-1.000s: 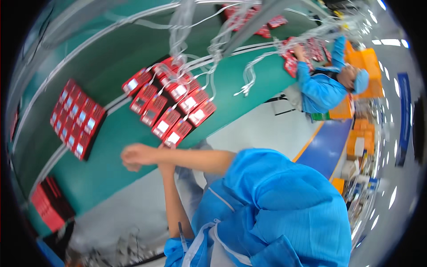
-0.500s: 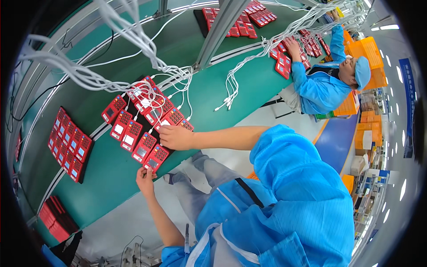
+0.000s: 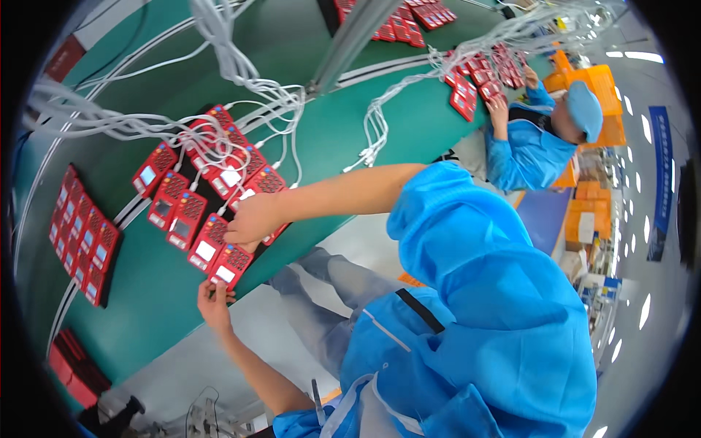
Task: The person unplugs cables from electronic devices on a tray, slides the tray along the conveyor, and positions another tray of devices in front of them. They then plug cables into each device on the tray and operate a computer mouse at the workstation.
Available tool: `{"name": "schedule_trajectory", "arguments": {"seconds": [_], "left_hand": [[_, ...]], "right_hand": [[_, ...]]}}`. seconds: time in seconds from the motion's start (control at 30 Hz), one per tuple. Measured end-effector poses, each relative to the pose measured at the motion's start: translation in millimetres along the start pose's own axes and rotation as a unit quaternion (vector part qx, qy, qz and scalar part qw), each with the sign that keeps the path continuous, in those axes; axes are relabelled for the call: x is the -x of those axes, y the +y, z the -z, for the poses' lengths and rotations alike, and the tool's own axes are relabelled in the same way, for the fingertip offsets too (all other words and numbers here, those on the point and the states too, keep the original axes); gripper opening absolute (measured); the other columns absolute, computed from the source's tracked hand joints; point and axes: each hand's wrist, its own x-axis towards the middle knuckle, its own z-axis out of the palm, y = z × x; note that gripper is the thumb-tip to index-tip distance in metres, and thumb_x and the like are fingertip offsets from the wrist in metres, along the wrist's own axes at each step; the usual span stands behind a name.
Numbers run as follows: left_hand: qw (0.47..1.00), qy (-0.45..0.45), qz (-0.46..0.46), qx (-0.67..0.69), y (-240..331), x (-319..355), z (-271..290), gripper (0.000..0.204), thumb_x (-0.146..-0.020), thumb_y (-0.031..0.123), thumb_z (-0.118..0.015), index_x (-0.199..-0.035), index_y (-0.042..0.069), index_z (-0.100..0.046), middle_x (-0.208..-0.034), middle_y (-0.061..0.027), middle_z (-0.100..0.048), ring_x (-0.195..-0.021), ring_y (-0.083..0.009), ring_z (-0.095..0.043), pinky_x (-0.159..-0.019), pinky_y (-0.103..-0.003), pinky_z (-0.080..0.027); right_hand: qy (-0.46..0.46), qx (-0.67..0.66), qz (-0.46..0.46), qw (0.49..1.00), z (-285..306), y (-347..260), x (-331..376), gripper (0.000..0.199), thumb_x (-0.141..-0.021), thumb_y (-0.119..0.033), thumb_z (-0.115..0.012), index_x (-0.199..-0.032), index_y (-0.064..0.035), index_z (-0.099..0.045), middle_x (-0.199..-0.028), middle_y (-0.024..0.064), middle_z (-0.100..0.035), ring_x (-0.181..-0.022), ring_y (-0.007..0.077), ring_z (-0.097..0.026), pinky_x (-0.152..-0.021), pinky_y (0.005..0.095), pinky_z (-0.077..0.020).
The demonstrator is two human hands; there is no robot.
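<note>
Two bare hands at a cluster of red handheld keypad devices [image 3: 208, 204] on the green desk [image 3: 321, 139]. Each device has a small screen and a grid of keys; they lie face up in two slanted rows, touching or just beside one another.

Left hand [image 3: 214, 303]: at the desk's near edge, fingers pinched on the lower end of the nearest red device [image 3: 231, 267], the last one in the row.

Right hand [image 3: 252, 217]: reaching in from the right across the cluster, palm down, fingers curled and resting on the devices at the middle of the near row, just above the one the left hand grips. Whether it actually clasps a device cannot be told.

White cables [image 3: 219, 142]: a tangled bundle hanging from above and spreading over the far half of the cluster, with loose plug ends [image 3: 372, 150] dangling to the right.

Tray of further red devices [image 3: 82, 237]: a packed block to the left on the desk, well apart from the hands.

Grey metal post [image 3: 350, 44]: rising from the desk beyond the cluster.

Co-worker in blue coat and cap [image 3: 544, 139]: farther along the desk at upper right, hand on another group of red devices [image 3: 475, 80].

Own blue coat [image 3: 482, 306]: fills the lower right
</note>
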Motion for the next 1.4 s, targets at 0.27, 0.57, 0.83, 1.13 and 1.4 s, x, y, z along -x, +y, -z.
{"name": "schedule_trajectory", "arguments": {"seconds": [0.27, 0.57, 0.83, 1.13, 1.4], "left_hand": [[0.996, 0.078, 0.031, -0.032, 16.8, 5.9, -5.1, 0.03, -0.088, 0.019, -0.069, -0.106, -0.002, -0.057, -0.08, -0.006, -0.06, -0.06, -0.0096, -0.055, -0.049, -0.022, -0.043], [0.992, 0.093, -0.035, -0.072, 49.2, -44.7, -10.9, 0.026, -0.086, 0.018, -0.071, -0.097, -0.001, -0.058, -0.072, -0.0039, -0.062, -0.055, -0.0079, -0.054, -0.049, -0.024, -0.043], [0.999, 0.047, -0.005, -0.013, 48.8, -44.8, 3.7, 0.027, -0.086, 0.021, -0.07, -0.097, 0.0, -0.057, -0.073, -0.003, -0.061, -0.053, -0.0065, -0.053, -0.042, -0.022, -0.038], [0.989, 0.131, 0.026, -0.06, 78.6, -60.2, -7.1, 0.039, -0.082, 0.03, -0.074, -0.101, -0.001, -0.06, -0.071, -0.0041, -0.064, -0.055, -0.0072, -0.057, -0.047, -0.023, -0.043], [0.985, 0.137, -0.032, -0.104, 78.1, -90.8, 4.2, 0.04, -0.084, 0.025, -0.072, -0.111, -0.002, -0.06, -0.078, -0.0058, -0.066, -0.063, -0.01, -0.06, -0.052, -0.024, -0.047]], "right_hand": [[0.162, 0.048, -0.083, 0.982, 18.2, 24.7, -4.5, 0.021, -0.082, -0.029, -0.059, -0.079, -0.0081, -0.057, -0.076, 0.006, -0.058, -0.071, 0.0247, -0.062, -0.055, 0.0394, -0.0495], [0.113, 0.067, -0.091, 0.987, 19.3, 16.9, -12.7, 0.015, -0.074, -0.015, -0.066, -0.086, -0.0064, -0.065, -0.094, 0.0044, -0.058, -0.092, 0.0231, -0.055, -0.081, 0.0342, -0.0477], [0.045, 0.099, -0.045, 0.993, 17.0, 24.8, -16.9, 0.018, -0.078, -0.023, -0.065, -0.087, -0.0094, -0.057, -0.074, 0.0032, -0.056, -0.057, 0.0222, -0.061, -0.044, 0.035, -0.0462], [0.17, 0.103, -0.125, 0.972, 54.8, 63.4, -40.9, 0.017, -0.078, -0.018, -0.069, -0.09, -0.0077, -0.066, -0.086, 0.0029, -0.062, -0.08, 0.0218, -0.059, -0.066, 0.0337, -0.0504], [0.053, 0.117, -0.026, 0.991, 46.6, 74.3, -65.4, 0.023, -0.076, -0.014, -0.067, -0.098, -0.0072, -0.064, -0.096, 0.0043, -0.057, -0.097, 0.0213, -0.052, -0.086, 0.035, -0.0463]]}}
